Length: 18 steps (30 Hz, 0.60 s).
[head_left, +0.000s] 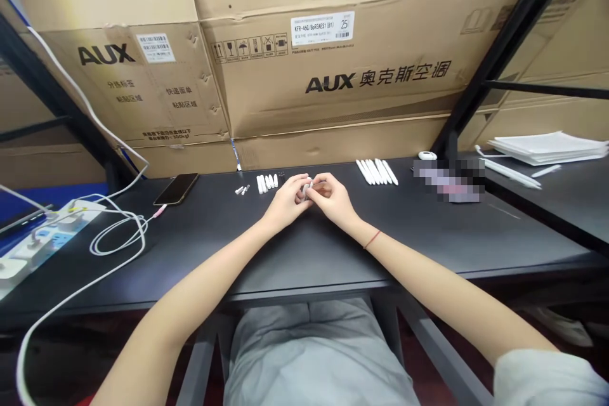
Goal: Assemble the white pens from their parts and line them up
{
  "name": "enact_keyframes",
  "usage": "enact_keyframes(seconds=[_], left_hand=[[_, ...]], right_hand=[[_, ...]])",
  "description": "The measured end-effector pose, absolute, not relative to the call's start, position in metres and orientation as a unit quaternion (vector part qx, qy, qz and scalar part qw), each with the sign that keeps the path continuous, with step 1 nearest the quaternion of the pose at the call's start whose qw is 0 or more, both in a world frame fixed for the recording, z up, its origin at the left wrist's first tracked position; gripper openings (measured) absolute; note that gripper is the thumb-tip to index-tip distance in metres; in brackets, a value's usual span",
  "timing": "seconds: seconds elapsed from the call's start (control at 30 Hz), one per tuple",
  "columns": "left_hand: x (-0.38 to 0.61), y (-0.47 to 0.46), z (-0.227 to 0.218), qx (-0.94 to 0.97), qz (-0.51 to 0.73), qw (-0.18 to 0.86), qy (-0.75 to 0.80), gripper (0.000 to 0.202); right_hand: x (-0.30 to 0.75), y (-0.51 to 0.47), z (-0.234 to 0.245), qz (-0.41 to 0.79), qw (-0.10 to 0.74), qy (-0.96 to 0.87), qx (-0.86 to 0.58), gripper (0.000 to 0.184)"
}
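My left hand and my right hand meet over the middle of the black table. Between their fingertips is a small whitish piece, partly covered by the fingers, so its exact kind does not show. Both hands are closed on it. Just left of my left hand stands a row of short white tube-like parts. Beside these lie a few smaller white bits and some tiny dark parts. Right of my right hand, several white pen-shaped sticks lie side by side.
A phone on a white charging cable lies to the left, near a power strip. Cardboard boxes line the back. On the right are a small white device, a blurred-out item, a paper stack and black frame bars.
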State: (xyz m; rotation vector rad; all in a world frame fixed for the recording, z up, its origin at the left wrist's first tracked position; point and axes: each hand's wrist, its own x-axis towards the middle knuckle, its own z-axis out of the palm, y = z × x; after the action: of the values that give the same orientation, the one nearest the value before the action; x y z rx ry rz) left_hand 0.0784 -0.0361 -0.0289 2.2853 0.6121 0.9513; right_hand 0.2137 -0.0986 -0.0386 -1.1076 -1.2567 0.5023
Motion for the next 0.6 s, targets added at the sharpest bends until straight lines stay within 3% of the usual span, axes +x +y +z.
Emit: enact_keyframes(seconds=[0.2,0.47,0.6], left_hand=[[0.077,-0.037,-0.031,0.847,0.394,0.265,0.241,0.043],[0.073,-0.029,-0.034,0.815,0.371,0.347,0.279,0.049],[0.07,-0.025,-0.031,0.792,0.365,0.38,0.308,0.037]], right_hand=[[0.212,-0.101,-0.039,0.2,0.632,-0.573,-0.481,0.024],[0.212,-0.1,-0.043,0.196,0.62,-0.58,-0.492,0.025],[0.213,-0.1,-0.042,0.2,0.618,-0.581,-0.491,0.026]])
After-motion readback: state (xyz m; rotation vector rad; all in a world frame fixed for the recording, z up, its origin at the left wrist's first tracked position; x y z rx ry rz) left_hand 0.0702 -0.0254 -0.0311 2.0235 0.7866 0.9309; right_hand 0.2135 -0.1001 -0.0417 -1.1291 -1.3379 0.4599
